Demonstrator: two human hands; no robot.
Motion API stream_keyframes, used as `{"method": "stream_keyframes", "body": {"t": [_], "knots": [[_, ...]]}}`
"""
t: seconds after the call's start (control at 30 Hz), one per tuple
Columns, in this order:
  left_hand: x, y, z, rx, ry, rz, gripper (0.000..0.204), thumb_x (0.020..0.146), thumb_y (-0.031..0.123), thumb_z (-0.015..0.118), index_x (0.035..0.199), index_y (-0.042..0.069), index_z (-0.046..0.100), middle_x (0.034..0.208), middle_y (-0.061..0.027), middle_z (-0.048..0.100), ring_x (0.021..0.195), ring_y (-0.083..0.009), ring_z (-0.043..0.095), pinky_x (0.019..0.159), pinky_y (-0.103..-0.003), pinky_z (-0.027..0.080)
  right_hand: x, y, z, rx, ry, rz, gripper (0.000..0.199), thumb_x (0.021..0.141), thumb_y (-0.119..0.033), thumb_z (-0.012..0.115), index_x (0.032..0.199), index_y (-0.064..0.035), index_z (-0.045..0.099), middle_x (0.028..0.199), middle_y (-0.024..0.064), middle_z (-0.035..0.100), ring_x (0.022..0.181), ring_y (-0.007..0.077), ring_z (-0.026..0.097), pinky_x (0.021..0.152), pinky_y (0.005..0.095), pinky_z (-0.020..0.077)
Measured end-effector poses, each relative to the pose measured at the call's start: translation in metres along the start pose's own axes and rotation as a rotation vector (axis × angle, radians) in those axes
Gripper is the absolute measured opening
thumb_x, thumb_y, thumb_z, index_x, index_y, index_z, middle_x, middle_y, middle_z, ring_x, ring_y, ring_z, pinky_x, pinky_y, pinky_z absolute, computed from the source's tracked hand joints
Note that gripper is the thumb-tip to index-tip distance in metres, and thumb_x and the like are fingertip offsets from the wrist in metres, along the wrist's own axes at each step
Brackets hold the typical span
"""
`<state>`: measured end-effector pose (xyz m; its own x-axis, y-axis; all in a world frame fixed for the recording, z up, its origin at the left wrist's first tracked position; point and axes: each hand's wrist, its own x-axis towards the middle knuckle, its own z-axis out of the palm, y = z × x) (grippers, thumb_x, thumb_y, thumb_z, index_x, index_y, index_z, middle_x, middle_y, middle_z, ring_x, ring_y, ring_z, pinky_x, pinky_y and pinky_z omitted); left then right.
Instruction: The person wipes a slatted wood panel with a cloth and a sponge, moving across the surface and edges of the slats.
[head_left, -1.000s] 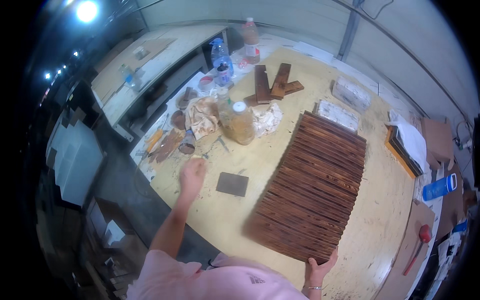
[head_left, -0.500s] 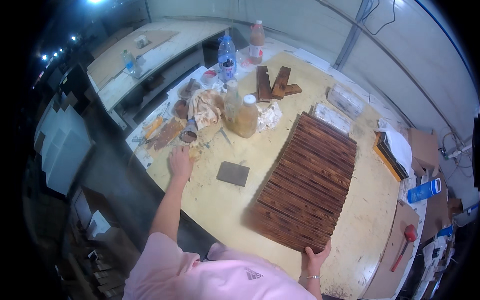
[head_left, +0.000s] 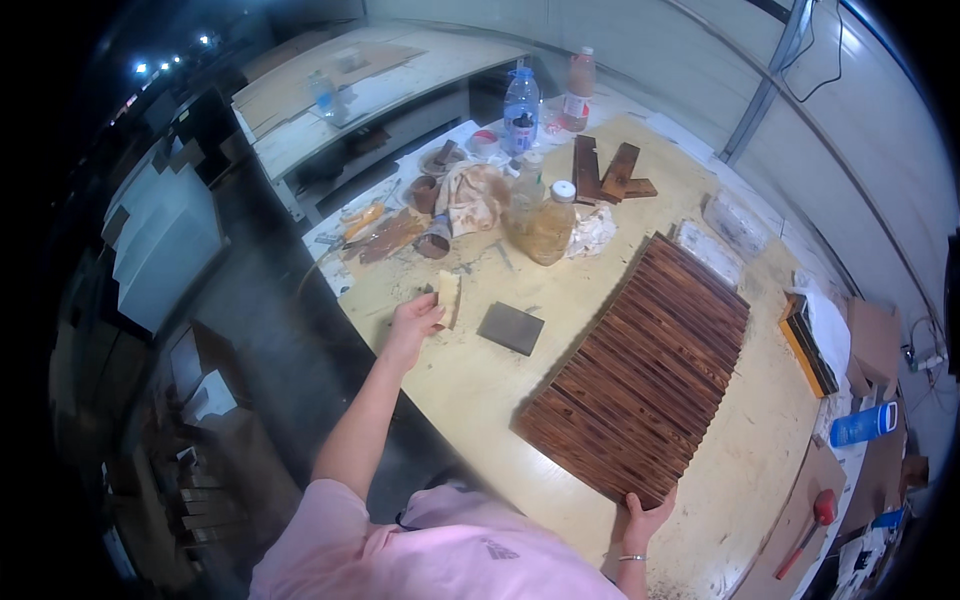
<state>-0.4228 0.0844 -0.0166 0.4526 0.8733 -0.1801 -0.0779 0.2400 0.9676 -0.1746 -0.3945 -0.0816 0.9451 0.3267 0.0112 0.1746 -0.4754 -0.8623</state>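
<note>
My left hand [head_left: 415,325] pinches a pale cream strip [head_left: 450,300] with a brownish edge, held over the left part of the table; its material is hard to make out. Just right of it a flat dark grey rectangular pad [head_left: 511,328] lies on the tabletop. A dark brown slatted wooden panel [head_left: 645,370] lies aslant across the table. At its near right corner my right hand [head_left: 650,515] grips the edge, thumb on top, with the other fingers partly hidden.
Beyond my left hand are a stained rag [head_left: 475,197], a tipped brown cup [head_left: 434,240] and a white-capped jar [head_left: 550,228]. Short brown wood pieces [head_left: 603,172] lie farther back. On the right are a blue bottle [head_left: 862,425] and a red-headed mallet [head_left: 822,507].
My left hand has picked up the pale strip and moved nearer the grey pad. My right hand stays at the panel's corner. The whole view has shifted a little.
</note>
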Motion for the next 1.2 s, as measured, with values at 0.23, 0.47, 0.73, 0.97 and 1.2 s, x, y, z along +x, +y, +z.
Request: {"method": "stream_keyframes", "body": {"t": [0.23,0.47,0.73,0.97,1.2], "knots": [[0.015,-0.002,-0.042,0.078,0.072,0.045,0.031,0.097,0.009,0.063,0.126,-0.002,0.065,0.112,-0.0044,0.072,0.096,-0.0113,0.066,0.082,-0.027,0.05,0.002,0.003,-0.003,0.105,0.006,0.072,0.104,0.063,-0.001,0.084,0.153,0.0019,0.034,0.149,0.0169,0.04,0.138,0.0316,0.04,0.12,0.0412,0.0287],[0.112,0.008,-0.156,0.661,0.356,0.283,0.027,0.087,0.005,0.073,0.113,0.0,0.068,0.101,-0.0109,0.074,0.09,-0.0241,0.07,0.082,-0.036,0.053,0.006,-0.015,-0.007,0.224,-0.08,0.099,0.099,0.064,-0.002,0.08,0.154,-0.001,0.037,0.14,0.0123,0.055,0.128,0.0267,0.052,0.116,0.0384,0.0375],[0.19,0.021,-0.165,1.421,0.369,0.455,0.02,0.08,0.004,0.067,0.099,0.005,0.071,0.102,-0.0133,0.07,0.105,-0.0331,0.063,0.092,-0.047,0.047,0.01,-0.032,-0.007,0.278,-0.069,0.243,0.101,0.057,0.005,0.078,0.15,-0.005,0.042,0.135,0.0073,0.058,0.125,0.0251,0.054,0.111,0.0359,0.0415],[0.182,0.021,-0.168,1.278,0.428,0.448,0.02,0.081,0.011,0.071,0.101,0.009,0.072,0.104,-0.0093,0.07,0.107,-0.0289,0.062,0.092,-0.045,0.042,0.009,-0.048,-0.003,0.31,-0.053,0.307,0.103,0.054,0.013,0.072,0.15,-0.0072,0.043,0.135,0.0063,0.058,0.125,0.0252,0.054,0.111,0.0363,0.0419],[0.176,0.009,-0.171,1.325,0.368,0.433,0.019,0.078,0.011,0.072,0.097,0.011,0.073,0.104,-0.0076,0.07,0.107,-0.027,0.062,0.09,-0.044,0.042,0.009,-0.045,-0.007,0.262,-0.01,0.36,0.104,0.051,0.018,0.065,0.15,-0.0066,0.044,0.134,0.006,0.058,0.125,0.0259,0.053,0.111,0.0353,0.0417]]}}
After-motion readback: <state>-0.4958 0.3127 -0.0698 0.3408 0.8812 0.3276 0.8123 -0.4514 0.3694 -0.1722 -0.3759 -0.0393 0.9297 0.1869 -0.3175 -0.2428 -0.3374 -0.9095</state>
